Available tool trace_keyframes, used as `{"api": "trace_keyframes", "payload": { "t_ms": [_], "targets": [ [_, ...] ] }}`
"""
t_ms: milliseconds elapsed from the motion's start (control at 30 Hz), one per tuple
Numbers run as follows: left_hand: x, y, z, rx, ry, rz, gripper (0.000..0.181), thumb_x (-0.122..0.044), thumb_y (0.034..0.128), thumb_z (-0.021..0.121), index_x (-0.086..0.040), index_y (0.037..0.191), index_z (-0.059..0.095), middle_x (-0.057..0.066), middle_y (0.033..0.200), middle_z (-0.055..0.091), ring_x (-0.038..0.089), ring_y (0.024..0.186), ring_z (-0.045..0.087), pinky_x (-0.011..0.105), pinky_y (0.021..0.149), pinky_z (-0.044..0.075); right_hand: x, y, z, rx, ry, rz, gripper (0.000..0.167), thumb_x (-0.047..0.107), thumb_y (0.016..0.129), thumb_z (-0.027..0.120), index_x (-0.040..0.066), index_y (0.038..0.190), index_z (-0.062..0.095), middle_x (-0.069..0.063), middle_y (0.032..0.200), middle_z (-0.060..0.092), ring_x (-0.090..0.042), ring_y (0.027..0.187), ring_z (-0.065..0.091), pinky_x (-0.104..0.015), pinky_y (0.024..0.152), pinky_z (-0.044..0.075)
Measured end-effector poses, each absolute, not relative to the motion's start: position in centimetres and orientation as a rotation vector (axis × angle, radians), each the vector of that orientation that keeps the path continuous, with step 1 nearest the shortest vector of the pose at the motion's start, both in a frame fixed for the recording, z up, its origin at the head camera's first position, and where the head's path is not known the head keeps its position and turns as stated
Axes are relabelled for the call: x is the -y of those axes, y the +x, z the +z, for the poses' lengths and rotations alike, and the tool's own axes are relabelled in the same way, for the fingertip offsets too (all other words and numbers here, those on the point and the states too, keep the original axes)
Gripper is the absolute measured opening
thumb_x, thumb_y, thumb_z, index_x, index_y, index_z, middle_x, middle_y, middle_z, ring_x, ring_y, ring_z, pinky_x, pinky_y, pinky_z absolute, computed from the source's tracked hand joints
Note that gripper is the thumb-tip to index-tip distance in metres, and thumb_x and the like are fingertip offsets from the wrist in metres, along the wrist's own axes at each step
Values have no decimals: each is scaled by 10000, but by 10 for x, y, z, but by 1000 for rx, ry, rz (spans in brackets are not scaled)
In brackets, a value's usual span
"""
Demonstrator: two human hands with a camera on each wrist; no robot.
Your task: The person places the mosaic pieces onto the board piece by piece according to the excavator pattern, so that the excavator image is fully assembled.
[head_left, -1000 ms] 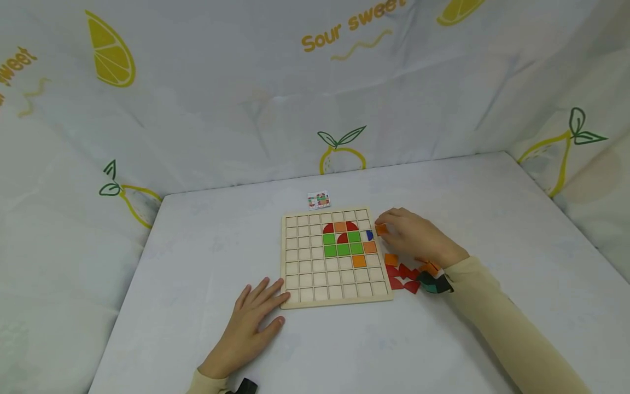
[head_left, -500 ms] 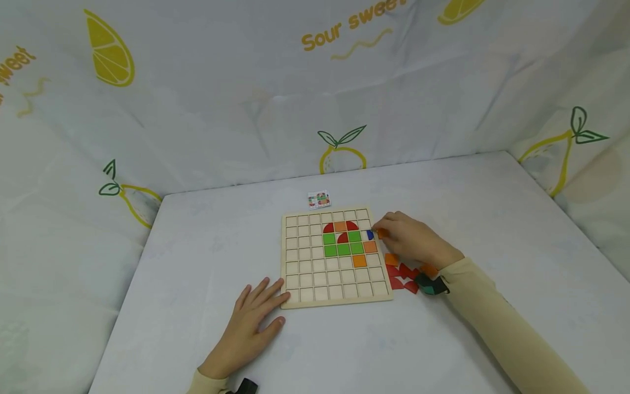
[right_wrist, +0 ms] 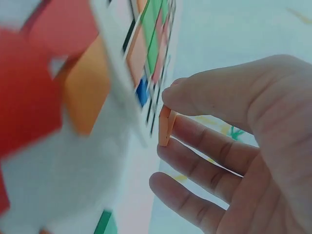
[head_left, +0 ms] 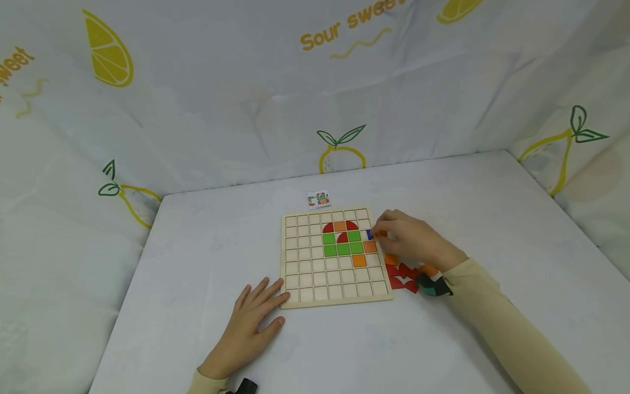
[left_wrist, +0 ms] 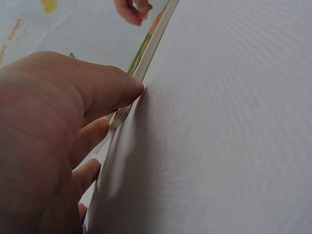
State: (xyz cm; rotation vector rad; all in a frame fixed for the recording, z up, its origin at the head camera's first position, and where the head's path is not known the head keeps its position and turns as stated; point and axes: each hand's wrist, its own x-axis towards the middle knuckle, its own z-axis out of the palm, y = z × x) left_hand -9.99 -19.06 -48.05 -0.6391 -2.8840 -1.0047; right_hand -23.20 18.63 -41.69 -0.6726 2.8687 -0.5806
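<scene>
In the right wrist view my right hand (right_wrist: pixel 219 131) pinches an orange piece (right_wrist: pixel 165 127) between thumb and fingers. The head view has this right hand (head_left: pixel 410 236) at the board's right edge, beside a blue piece (head_left: pixel 369 235) that its fingertips partly cover. My left hand (head_left: pixel 251 328) lies with fingers spread, its fingertips at the lower left corner of the wooden grid board (head_left: pixel 320 294). On the board sit green squares (head_left: pixel 343 249), red curved pieces (head_left: pixel 328 227) and orange squares (head_left: pixel 360 260).
A small printed card (head_left: pixel 319 200) lies behind the board. To the right of the board are loose red pieces (head_left: pixel 396 283) and an orange square (head_left: pixel 391 259), with more orange pieces near the right wrist. A patterned cloth (head_left: pixel 236 109) hangs behind the table.
My right hand has shifted slightly left onto the board's edge with the orange piece, and its fingertips now cover part of the blue piece. The left hand has stayed still.
</scene>
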Motion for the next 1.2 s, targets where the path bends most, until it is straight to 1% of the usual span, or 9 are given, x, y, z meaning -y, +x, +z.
{"api": "trace_keyframes", "payload": {
  "t_ms": [133,233,333,467,633,900,1033,1200],
  "targets": [
    [190,-100,-481,2874,-648,-993,487,-180,914,735,-233,1386,631,-49,1588,459,336,1527,326,606,1217,103,-175,-225,-413,-2861,-745,-579,218,196,937,727,172,1151,755,-16,1202,645,-200,1067,594,-395,887,595],
    [191,-100,-481,2877,-645,-983,489,-180,910,738,-233,1384,633,-50,1588,460,331,1526,329,599,1214,105,-168,-220,-412,-2865,-859,-588,198,185,928,737,164,1124,760,-11,1187,658,-197,1094,608,-370,905,598],
    [191,-100,-482,2881,-645,-984,490,-182,910,738,-234,1385,632,-48,1590,457,332,1527,325,601,1213,101,-162,-217,-412,-2871,-948,-597,170,159,920,738,161,1088,764,0,1163,666,-183,1092,618,-344,887,599],
    [191,-100,-481,2881,-656,-1002,489,-181,916,732,-231,1391,626,-43,1595,449,339,1531,316,626,1214,98,-154,-216,-413,-2875,-1014,-611,161,117,911,736,155,1065,762,10,1118,664,-170,1053,619,-323,849,597],
    [191,-100,-481,2882,-662,-1028,485,-180,921,726,-217,1394,625,-33,1596,448,344,1533,310,634,1214,94,-141,-215,-417,-2850,-1110,-586,147,114,906,752,145,1049,759,15,1097,665,-164,1038,622,-317,882,586],
    [192,-101,-483,2906,-653,-999,473,-204,929,721,-216,1393,626,-39,1599,443,317,1541,301,595,1226,87,-126,-211,-425,-2832,-1174,-557,127,141,929,713,152,1049,756,2,1070,659,-168,993,623,-329,873,581],
    [193,-102,-483,2908,-654,-996,465,-215,938,712,-220,1394,625,-45,1601,439,304,1545,296,581,1231,82,-123,-209,-429,-2840,-1215,-561,98,129,922,717,159,1008,754,9,1036,654,-157,959,616,-308,833,577],
    [193,-101,-483,2909,-654,-994,464,-223,941,708,-226,1397,622,-48,1602,437,299,1546,294,572,1231,77,-122,-208,-431,-2835,-1223,-538,96,139,930,722,160,1018,755,30,1016,643,-141,936,599,-293,822,567]
  ]
}}
